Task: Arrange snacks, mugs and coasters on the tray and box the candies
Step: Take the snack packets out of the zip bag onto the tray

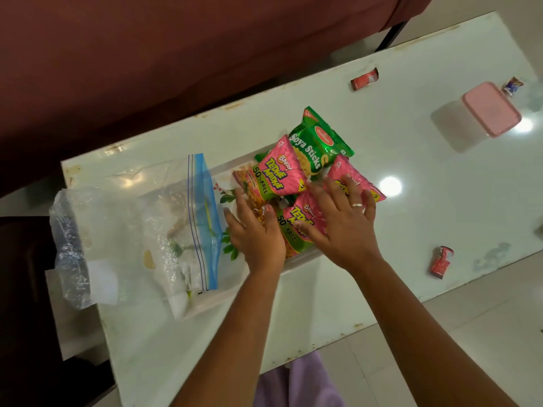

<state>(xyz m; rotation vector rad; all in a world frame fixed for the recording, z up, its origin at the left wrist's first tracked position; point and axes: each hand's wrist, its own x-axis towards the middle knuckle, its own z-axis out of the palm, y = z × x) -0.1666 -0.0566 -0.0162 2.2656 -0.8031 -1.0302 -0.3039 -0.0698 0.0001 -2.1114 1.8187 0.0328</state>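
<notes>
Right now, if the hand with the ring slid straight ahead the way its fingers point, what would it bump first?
Probably the green Soya Sticks snack packet; the right hand already rests on pink Tedhe Medhe packets, fingers aimed up-left, though depth is unclear.

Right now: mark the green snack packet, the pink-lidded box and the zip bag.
green snack packet [318, 139], head view, middle of its front
pink-lidded box [491, 109], head view, centre of the lid
zip bag [202, 218], head view, blue zip strip
</notes>
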